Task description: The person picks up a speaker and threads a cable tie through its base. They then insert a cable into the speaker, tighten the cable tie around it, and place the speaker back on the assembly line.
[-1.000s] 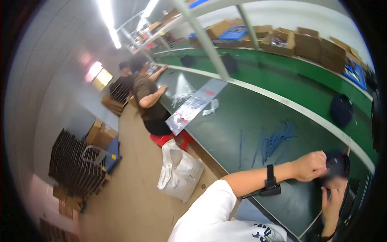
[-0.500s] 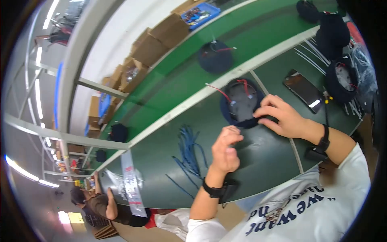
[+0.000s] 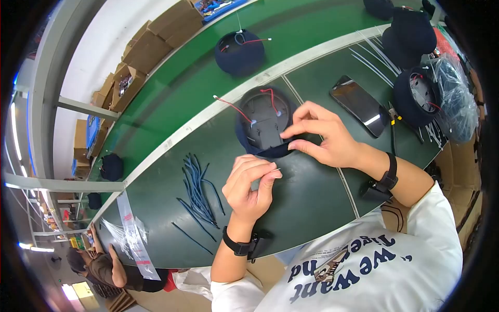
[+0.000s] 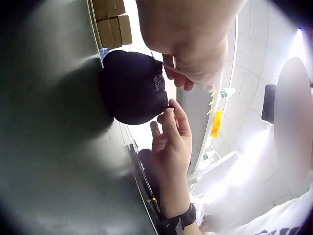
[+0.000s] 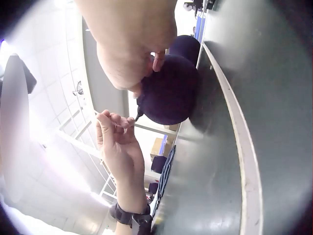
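A dark navy, fabric-covered round shell (image 3: 260, 130) lies open side up on the green table, showing a grey inner plate and two red wire leads. My right hand (image 3: 327, 136) pinches its fabric rim between thumb and fingers on the near right side. Just off the near left of the rim, my left hand (image 3: 249, 184) pinches a thin white strip (image 4: 172, 69). That strip runs from the shell's edge into the left fingers in the left wrist view. In the right wrist view, a dark point of fabric (image 5: 139, 114) sticks out toward the left fingertips.
Blue cords (image 3: 197, 190) lie in a bunch to the left. Right of the shell are a phone (image 3: 361, 105), white strips (image 3: 373, 65), another wired shell (image 3: 416, 99) and clear plastic bags (image 3: 457, 99). A similar shell (image 3: 239, 52) sits beyond the pale rail. A person (image 3: 112, 268) works farther along.
The head view has swung right and down, bringing the shell and both hands nearer the middle. My left fingers have closed on the white strip; the right hand stays at the rim.
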A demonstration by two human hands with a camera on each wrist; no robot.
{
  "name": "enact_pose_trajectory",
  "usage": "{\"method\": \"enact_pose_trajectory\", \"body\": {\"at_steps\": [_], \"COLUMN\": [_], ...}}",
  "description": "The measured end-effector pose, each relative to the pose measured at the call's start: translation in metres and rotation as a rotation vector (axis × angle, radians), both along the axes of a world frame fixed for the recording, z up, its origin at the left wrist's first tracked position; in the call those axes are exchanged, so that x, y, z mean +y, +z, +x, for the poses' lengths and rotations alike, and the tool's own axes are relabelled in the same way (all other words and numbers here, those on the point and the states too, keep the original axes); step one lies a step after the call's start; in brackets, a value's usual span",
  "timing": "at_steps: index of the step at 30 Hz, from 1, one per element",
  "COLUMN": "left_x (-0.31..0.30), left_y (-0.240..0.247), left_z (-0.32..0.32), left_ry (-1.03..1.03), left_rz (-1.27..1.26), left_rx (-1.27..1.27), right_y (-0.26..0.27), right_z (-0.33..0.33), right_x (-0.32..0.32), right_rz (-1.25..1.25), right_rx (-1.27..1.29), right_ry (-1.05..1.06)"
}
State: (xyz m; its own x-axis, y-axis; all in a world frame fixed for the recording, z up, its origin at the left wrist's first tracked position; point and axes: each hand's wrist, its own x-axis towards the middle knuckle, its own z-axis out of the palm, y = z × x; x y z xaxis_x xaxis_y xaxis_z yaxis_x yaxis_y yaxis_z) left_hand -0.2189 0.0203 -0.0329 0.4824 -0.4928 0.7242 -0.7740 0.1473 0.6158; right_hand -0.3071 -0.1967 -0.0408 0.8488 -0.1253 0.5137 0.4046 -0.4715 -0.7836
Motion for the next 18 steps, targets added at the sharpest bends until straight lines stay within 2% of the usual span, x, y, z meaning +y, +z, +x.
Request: {"method": "enact_pose_trajectory", "body": {"at_steps": [2,6,13,17,18], "left_x": [0.001,-0.002,-0.024,-0.038,-0.038], "left_y": [0.003,-0.003,0.005,0.005,0.004], "left_z": [0.001,0.007,0.036,0.031,0.029], "left_ry": [0.027,0.103,0.017,0.000,-0.004], "left_rz": [0.048,0.031,0.099,0.100,0.100], "left_rx": [-0.084,-0.043,-0.034,-0.071,-0.085], "right_y": [0.009,0.003,0.000,-0.003,-0.005], "right_z": [-0.001,0.003,0.006,0.006,0.007], "right_x": [-0.001,-0.005,-0.007,-0.012,-0.012], "right_rz": [-0.024,-0.003,0.048,0.184,0.313], "right_rx": [0.037,0.018,0.071,0.108,0.115], "right_ry": [-0.046,-0.048,-0.024,0.025,0.056]}}
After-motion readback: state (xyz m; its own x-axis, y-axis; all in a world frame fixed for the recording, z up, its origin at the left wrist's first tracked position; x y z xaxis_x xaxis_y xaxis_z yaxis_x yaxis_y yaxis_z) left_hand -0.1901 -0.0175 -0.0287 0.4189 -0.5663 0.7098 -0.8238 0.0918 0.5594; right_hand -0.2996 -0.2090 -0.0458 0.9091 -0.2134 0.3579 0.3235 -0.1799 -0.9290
